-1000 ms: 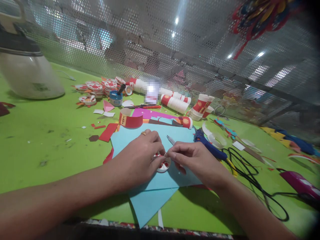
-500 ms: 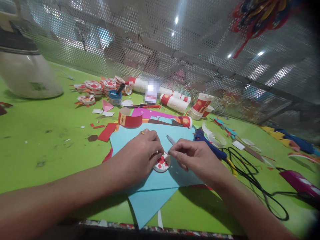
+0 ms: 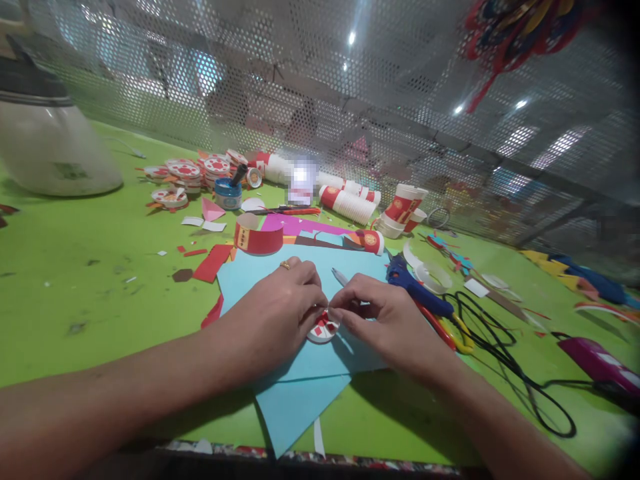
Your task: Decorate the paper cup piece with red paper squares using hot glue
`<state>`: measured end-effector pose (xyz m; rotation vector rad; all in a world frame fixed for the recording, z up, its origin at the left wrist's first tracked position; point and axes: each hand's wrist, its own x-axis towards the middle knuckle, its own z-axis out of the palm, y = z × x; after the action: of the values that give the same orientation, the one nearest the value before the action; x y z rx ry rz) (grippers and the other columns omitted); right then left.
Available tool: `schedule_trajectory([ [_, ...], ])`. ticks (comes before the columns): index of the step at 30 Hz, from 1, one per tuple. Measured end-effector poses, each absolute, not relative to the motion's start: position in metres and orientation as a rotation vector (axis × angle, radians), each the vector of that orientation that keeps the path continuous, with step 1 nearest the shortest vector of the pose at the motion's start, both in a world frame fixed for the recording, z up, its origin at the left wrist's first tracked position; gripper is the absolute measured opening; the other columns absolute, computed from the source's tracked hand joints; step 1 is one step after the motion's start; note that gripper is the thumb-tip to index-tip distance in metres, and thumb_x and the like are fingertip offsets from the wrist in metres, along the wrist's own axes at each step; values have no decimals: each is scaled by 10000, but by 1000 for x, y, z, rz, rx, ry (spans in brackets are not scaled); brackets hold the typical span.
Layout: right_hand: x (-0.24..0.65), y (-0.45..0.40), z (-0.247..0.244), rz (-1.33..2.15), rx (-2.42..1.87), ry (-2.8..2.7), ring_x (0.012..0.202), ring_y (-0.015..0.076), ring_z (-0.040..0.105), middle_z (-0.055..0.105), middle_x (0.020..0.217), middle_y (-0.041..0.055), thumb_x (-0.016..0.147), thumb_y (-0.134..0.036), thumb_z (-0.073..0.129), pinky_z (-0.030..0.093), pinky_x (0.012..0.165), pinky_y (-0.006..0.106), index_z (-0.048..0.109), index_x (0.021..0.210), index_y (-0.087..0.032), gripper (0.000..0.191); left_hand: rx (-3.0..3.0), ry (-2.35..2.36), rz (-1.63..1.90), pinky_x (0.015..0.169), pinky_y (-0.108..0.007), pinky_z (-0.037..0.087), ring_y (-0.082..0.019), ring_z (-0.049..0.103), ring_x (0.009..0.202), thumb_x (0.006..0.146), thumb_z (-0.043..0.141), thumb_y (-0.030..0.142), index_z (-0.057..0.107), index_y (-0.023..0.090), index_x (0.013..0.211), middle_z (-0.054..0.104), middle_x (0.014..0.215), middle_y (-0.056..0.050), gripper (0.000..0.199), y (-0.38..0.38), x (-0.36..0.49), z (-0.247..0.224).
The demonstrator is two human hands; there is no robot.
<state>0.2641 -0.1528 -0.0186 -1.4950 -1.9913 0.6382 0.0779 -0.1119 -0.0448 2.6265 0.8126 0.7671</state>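
A small round white paper disc (image 3: pixel 323 332) with red pieces on its face lies over light blue paper (image 3: pixel 305 365) in front of me. It looks like the cut-off bottom of a paper cup. My left hand (image 3: pixel 293 300), with a ring on one finger, is closed at the disc's left and far edge. The fingers of my right hand (image 3: pixel 380 310) are pinched together at the disc's upper right; anything between them is too small to make out. Just beyond the right hand, a pen (image 3: pixel 340 275) rests on the blue paper.
A blue glue gun (image 3: pixel 420 290), scissors with yellow and red handles (image 3: pixel 463 337) and a black cable (image 3: pixel 520 373) are at right. Behind stand a red paper ring (image 3: pixel 260 240), a blue jar (image 3: pixel 229 195), stacked cups (image 3: pixel 347 203) and several decorated discs (image 3: pixel 183 170). A white appliance (image 3: pixel 55 147) stands left.
My right hand has moved left and its fingertips now meet the left fingertips over the disc. More of the scissors shows beside the right wrist. The left hand stays nearly still.
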Motion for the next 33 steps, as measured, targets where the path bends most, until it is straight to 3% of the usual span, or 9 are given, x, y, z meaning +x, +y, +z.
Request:
schedule_trajectory([
  [10, 263, -161, -24, 216, -1283, -2321, 707, 180, 536, 584, 777, 89, 887, -60, 499, 392, 587, 299, 707, 834, -78, 215, 2744, 780, 793, 758, -355, 436, -195, 493, 770, 908, 530, 108, 682, 137, 732, 574, 824, -68, 234, -112, 79, -47],
  [19, 266, -160, -26, 147, -1162, -2329, 633, 168, 558, 615, 733, 69, 901, -58, 481, 443, 558, 304, 660, 754, -143, 246, 2716, 741, 831, 799, -376, 445, -195, 509, 761, 902, 518, 102, 697, 139, 748, 576, 818, -67, 239, -112, 80, -48],
  [23, 269, -161, -24, 59, -1159, -2349, 650, 180, 574, 612, 724, 81, 906, -55, 504, 448, 560, 305, 699, 817, -96, 218, 2626, 797, 804, 852, -417, 451, -242, 528, 889, 900, 498, 142, 702, 125, 934, 585, 926, -106, 208, -114, 76, -40],
  [27, 277, -162, -24, -63, -1214, -2424, 660, 195, 588, 614, 754, 104, 906, -49, 511, 458, 583, 323, 721, 849, -58, 217, 2612, 844, 687, 937, -487, 430, -303, 503, 1026, 876, 552, 274, 620, 95, 1178, 573, 1070, -151, 357, -115, 73, -36],
  [30, 278, -161, -25, -121, -1264, -2495, 669, 201, 592, 606, 764, 103, 914, -49, 494, 459, 592, 329, 719, 838, -61, 237, 2666, 825, 547, 990, -504, 392, -311, 496, 1049, 859, 571, 301, 593, 73, 1182, 585, 1104, -162, 396, -115, 72, -37],
  [33, 276, -161, -27, -137, -1275, -2535, 678, 196, 590, 598, 766, 94, 918, -56, 486, 462, 597, 320, 709, 814, -76, 248, 2672, 803, 459, 939, -467, 417, -297, 498, 1007, 849, 569, 264, 595, 97, 1100, 611, 1047, -132, 302, -115, 73, -39],
])
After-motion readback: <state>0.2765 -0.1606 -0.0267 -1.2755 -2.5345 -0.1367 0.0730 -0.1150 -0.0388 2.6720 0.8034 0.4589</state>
